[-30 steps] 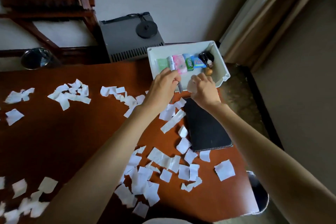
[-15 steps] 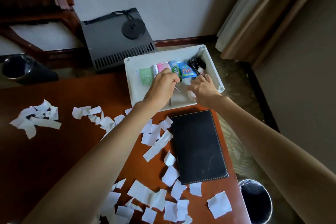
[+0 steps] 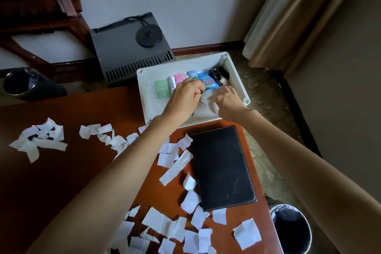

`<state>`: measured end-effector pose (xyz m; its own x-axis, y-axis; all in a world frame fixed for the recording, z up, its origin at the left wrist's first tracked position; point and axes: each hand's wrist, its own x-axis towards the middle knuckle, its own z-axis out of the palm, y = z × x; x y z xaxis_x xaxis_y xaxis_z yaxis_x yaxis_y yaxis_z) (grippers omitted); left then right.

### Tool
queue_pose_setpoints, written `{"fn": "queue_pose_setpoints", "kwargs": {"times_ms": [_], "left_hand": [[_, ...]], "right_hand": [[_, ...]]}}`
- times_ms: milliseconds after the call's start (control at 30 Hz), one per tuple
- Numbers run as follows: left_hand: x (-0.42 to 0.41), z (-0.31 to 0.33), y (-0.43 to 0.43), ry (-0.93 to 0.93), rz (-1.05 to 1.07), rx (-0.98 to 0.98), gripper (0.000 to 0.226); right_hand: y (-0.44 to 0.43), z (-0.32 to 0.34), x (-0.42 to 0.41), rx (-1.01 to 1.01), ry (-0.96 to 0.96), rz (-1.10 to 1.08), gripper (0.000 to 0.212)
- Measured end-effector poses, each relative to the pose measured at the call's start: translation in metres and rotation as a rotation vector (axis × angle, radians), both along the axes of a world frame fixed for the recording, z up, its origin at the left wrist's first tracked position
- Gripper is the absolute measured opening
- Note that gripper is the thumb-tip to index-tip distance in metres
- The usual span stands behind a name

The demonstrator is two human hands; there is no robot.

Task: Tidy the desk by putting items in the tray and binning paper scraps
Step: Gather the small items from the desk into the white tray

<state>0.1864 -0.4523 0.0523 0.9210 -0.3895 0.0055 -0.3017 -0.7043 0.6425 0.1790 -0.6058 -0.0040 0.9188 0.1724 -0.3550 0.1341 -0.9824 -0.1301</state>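
Inside the white tray (image 3: 237, 72) at the desk's (image 3: 72, 171) far corner, the left hand (image 3: 183, 101), grip clamped on a thin pen (image 3: 203, 101), points it toward the nearer, open-fingered right hand (image 3: 226, 102).

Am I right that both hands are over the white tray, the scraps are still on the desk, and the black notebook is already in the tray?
Not quite: the head view shows the black notebook lying on the desk, just in front of the white tray. The rest holds: left hand and right hand are over the tray, and paper scraps still litter the desk.
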Motion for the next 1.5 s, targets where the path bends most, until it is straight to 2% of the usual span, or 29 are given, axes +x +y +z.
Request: {"fn": "queue_pose_setpoints", "kwargs": {"times_ms": [67, 167, 300, 433, 533, 667, 767, 833, 900, 1000, 1067, 1133, 1300, 1433, 1500], "left_hand": [[0.000, 0.003, 0.000, -0.008, 0.005, -0.019, 0.023], [0.002, 0.009, -0.001, 0.008, 0.029, -0.047, 0.025], [0.006, 0.012, -0.006, 0.080, 0.101, -0.123, 0.022], [0.009, 0.007, -0.008, 0.176, 0.166, -0.202, 0.022], [0.014, 0.000, -0.010, 0.217, 0.208, -0.237, 0.022], [0.023, -0.009, -0.012, 0.240, 0.305, -0.280, 0.023], [0.028, -0.027, -0.004, 0.229, 0.399, -0.148, 0.024], [0.028, -0.046, 0.003, 0.347, 0.350, 0.017, 0.026], [0.024, -0.062, 0.006, 0.513, 0.308, 0.099, 0.024], [0.018, -0.071, -0.002, 0.675, 0.272, 0.031, 0.017], [0.019, -0.075, -0.011, 0.760, 0.272, -0.068, 0.025], [0.020, -0.077, -0.017, 0.793, 0.289, -0.105, 0.019], [0.023, -0.080, -0.023, 0.812, 0.334, -0.158, 0.022], [0.023, -0.083, -0.025, 0.847, 0.380, -0.202, 0.019], [0.023, -0.081, -0.028, 0.904, 0.417, -0.242, 0.020]], "right_hand": [[0.006, 0.005, 0.000, 0.302, -0.021, -0.105, 0.060], [0.021, 0.018, -0.006, 0.654, 0.128, -0.237, 0.068], [0.038, 0.009, -0.012, 0.853, 0.059, -0.384, 0.051], [0.047, 0.001, -0.013, 0.904, -0.030, -0.528, 0.038], [0.048, -0.001, -0.010, 0.955, -0.027, -0.627, 0.030], [0.041, -0.001, -0.002, 0.939, 0.087, -0.664, 0.027], [0.031, -0.002, 0.007, 0.897, 0.144, -0.704, 0.017], [0.027, -0.004, 0.014, 0.855, 0.178, -0.746, 0.017], [0.023, -0.008, 0.020, 0.817, 0.198, -0.791, 0.017], [0.020, -0.011, 0.027, 0.795, 0.244, -0.823, 0.014], [0.020, -0.014, 0.031, 0.794, 0.247, -0.856, 0.006], [0.022, -0.016, 0.032, 0.750, 0.203, -0.868, 0.013], [0.023, -0.017, 0.028, 0.412, 0.077, -0.726, 0.027], [0.018, -0.015, 0.030, 0.305, 0.078, -0.609, 0.041], [0.017, -0.013, 0.031, 0.273, 0.076, -0.572, 0.037]]}}
